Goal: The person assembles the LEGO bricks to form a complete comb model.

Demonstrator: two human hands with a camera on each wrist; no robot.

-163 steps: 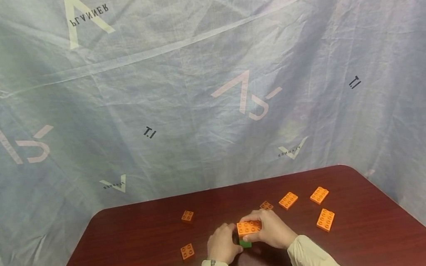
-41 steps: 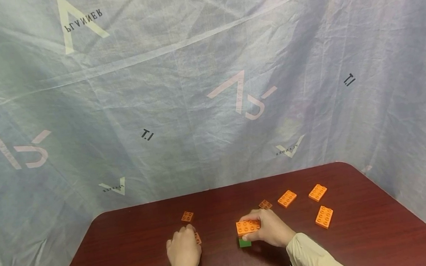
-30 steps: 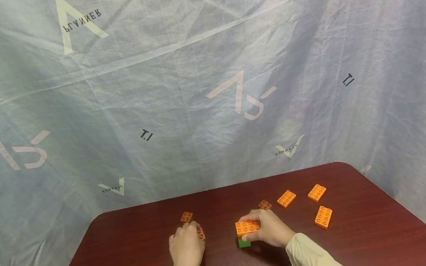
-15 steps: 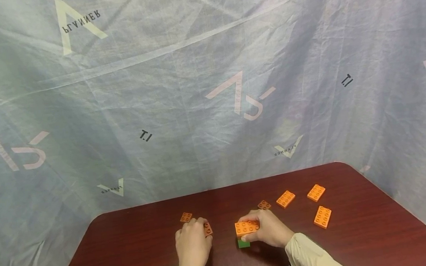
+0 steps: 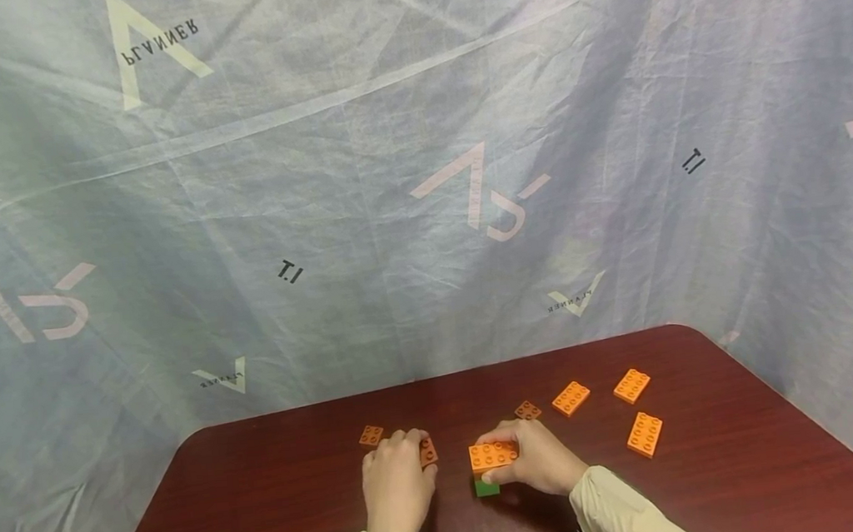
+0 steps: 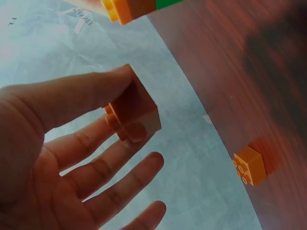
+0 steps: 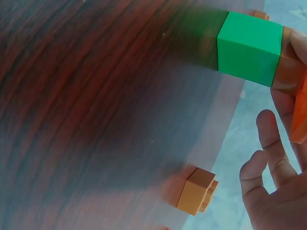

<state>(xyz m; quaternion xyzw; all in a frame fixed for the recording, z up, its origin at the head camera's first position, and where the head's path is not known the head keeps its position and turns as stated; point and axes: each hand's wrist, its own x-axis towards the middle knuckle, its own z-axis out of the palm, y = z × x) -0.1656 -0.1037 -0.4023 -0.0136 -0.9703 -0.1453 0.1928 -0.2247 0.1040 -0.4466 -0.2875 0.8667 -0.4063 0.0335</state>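
Now, hands (image 5: 397,487) (image 5: 545,458) gripping orange bricks (image 5: 429,452) (image 5: 491,455), dark-red table (image 5: 278,478)

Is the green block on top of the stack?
No, the green block is at the bottom, with the wide orange brick on top.

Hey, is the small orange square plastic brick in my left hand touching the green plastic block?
Apart. The head view shows it: a strip of bare dark red tabletop lies between the small orange brick and the green block.
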